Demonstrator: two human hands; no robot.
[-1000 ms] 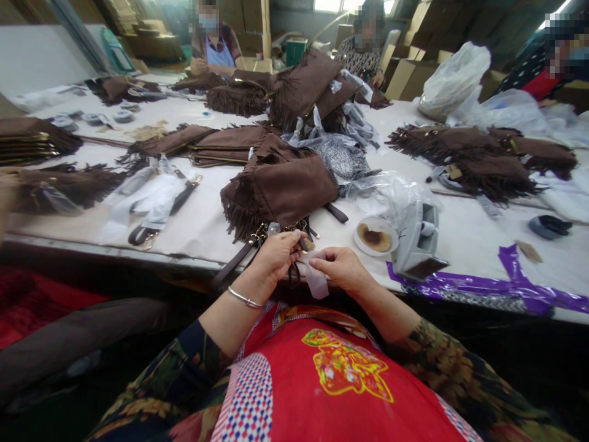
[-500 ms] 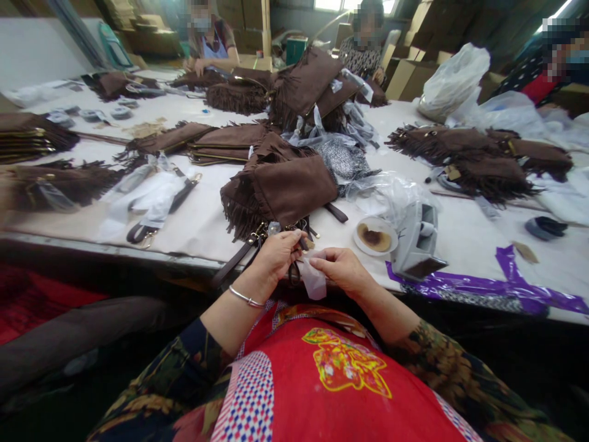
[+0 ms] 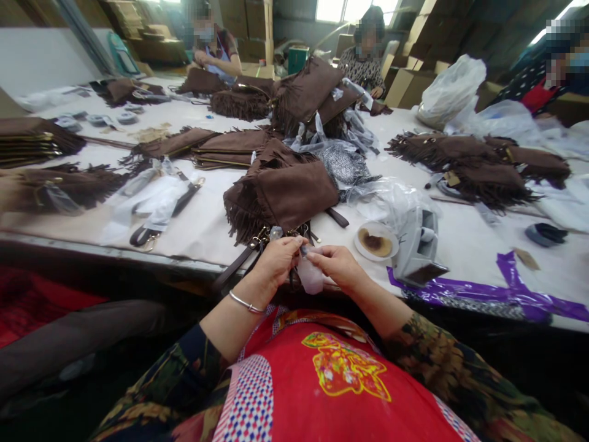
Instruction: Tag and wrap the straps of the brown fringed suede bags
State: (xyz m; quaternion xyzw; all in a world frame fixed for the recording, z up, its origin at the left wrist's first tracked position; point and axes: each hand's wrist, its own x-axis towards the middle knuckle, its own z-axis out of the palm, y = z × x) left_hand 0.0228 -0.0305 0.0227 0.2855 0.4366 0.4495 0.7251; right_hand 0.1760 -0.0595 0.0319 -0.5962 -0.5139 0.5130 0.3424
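Observation:
A brown fringed bag (image 3: pixel 297 191) lies at the table's front edge, with its metal clasps and dark strap (image 3: pixel 238 261) toward me. Just in front of it, my left hand (image 3: pixel 281 261) is closed in a pinch around the end of a dark strap part, mostly hidden by the fingers. My right hand (image 3: pixel 338 265) pinches a small piece of white wrapping (image 3: pixel 310 277), which hangs between the two hands. The fingertips of both hands nearly meet at the top of the wrapping.
To the right stand a grey tape dispenser (image 3: pixel 418 245) and a roll of tape (image 3: pixel 376 240). Wrapped straps (image 3: pixel 159 199) lie left. More brown bags (image 3: pixel 464 156) are piled around. Purple tape (image 3: pixel 478 294) runs along the front edge. Several people sit around the table.
The white wrapping has been drawn up closer around the strap part, and my right fingertips have moved nearer to my left ones. The view has shifted slightly.

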